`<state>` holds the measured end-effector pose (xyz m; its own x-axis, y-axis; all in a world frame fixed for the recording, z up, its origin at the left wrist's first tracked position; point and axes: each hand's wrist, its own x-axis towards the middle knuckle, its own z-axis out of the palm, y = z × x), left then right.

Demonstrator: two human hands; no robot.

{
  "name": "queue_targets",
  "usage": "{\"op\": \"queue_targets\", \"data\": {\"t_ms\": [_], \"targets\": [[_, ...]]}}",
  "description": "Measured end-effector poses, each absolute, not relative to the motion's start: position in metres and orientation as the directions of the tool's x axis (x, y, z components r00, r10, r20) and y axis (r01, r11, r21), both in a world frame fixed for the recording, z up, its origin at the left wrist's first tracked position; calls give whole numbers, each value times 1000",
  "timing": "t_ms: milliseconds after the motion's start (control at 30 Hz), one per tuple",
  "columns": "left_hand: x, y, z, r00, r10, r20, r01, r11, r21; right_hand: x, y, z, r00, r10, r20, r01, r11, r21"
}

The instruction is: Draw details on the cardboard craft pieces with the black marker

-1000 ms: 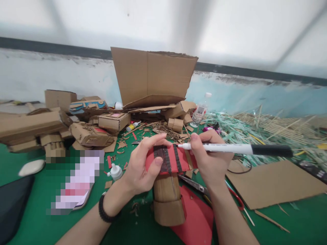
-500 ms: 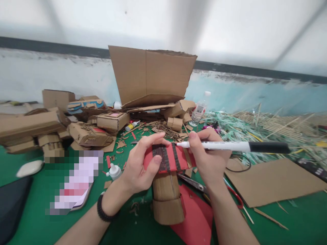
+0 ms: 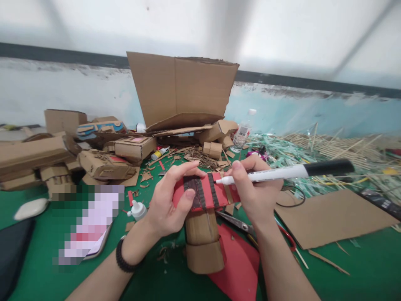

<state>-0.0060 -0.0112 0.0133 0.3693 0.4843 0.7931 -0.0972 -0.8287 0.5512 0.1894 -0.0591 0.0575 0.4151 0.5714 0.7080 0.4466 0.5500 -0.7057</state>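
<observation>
The right hand [image 3: 258,196] pinches a white marker [image 3: 275,173] between thumb and fingers, black end up to the right. The left hand [image 3: 166,205] curves over the left end of a red piece [image 3: 222,194], thumb on the near face and fingers at the far edge. The marker's tip is at the right side of a dark strip [image 3: 213,190] on that piece — whether it touches, I cannot tell.

Under the red piece, a brown cardboard stem [image 3: 203,234] points toward the near side. Just to its right are scissors [image 3: 239,224] and a red sheet [image 3: 239,267] on the green table [image 3: 175,280]. Farther left stands a small white bottle [image 3: 138,210]; farther right lies a flat cardboard sheet [image 3: 332,217]. A large cardboard panel [image 3: 188,88] stands at the far side.

The red piece looks light and fairly stiff, probably with good grip, though its faces could dent and its strips could lift if squeezed or rubbed. Its left end or the thick stem seems the best hold; the marker is smooth and rigid, best taken low on the barrel.

Compared with the earlier frame, the marker slopes more steeply and its tip is slightly nearer along the strip — the left hand's hold looks much the same.
</observation>
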Motion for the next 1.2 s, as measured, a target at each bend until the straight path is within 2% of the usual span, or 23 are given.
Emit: {"op": "queue_targets", "data": {"t_ms": [267,433,667,867,1067,1200], "targets": [[-7,-8,12,372,463,804,-92,-844,529,191,-56,57,437,528,729,485,544,-685],[-7,-8,12,369,465,805,-94,-843,530,195,-58,56,359,600,715,409,588,-698],[-7,-8,13,369,462,807,-87,-847,525,193,-57,56,416,566,711,382,601,-702],[-7,-8,13,366,465,806,-79,-848,525,196,-61,58,332,623,708,390,593,-704],[-8,-8,13,361,472,805,-65,-848,526,194,-60,58,380,609,696,359,597,-718],[-7,-8,12,364,475,802,-64,-846,530,197,-60,56,338,634,696,372,589,-717]]}}
